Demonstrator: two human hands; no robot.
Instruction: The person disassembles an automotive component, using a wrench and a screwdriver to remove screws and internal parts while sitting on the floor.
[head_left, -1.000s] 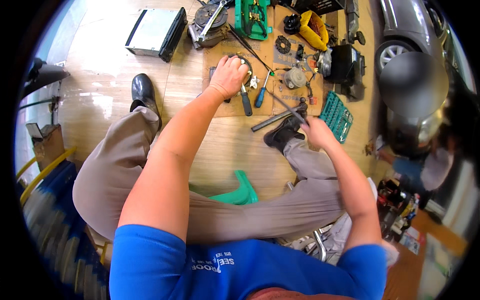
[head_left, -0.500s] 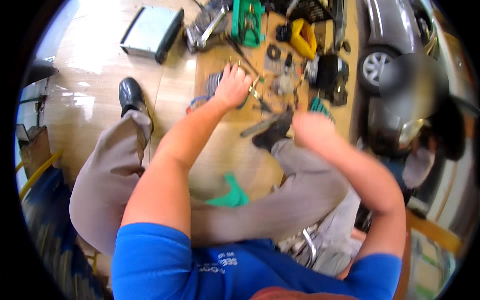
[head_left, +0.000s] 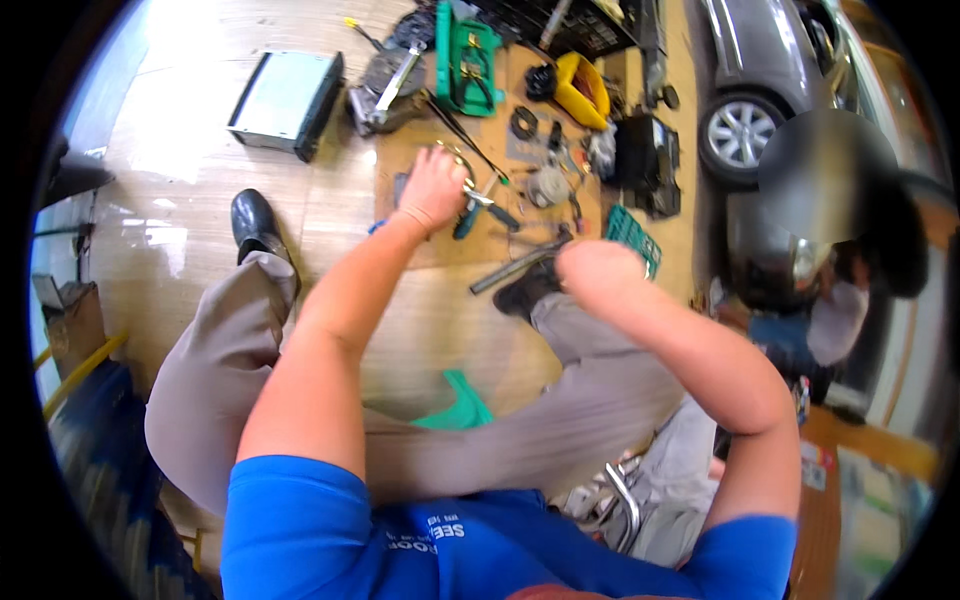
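My left hand [head_left: 432, 190] has its fingers curled on a round part [head_left: 458, 158] on the cardboard [head_left: 405, 250], mostly hidden beneath it. Just right of it lie a black-handled tool [head_left: 500, 213] and a blue-handled screwdriver [head_left: 465, 222]. My right hand [head_left: 598, 268] is blurred and closed, over my right shin; what it holds is hidden. A long metal bar [head_left: 505, 270] lies beside it, with the green socket set [head_left: 630, 238] behind.
A grey metal case [head_left: 280, 100], green tool case [head_left: 465, 55], yellow container [head_left: 582, 90] and black box [head_left: 645, 170] lie around the parts. A grey car [head_left: 760, 60] stands at right; another person [head_left: 835, 325] is beside it. A green stool [head_left: 450, 405] shows between my legs.
My right hand and forearm have swung nearer my body, and the rod seen in that hand no longer shows. My left hand stays on the round part. The view has shifted.
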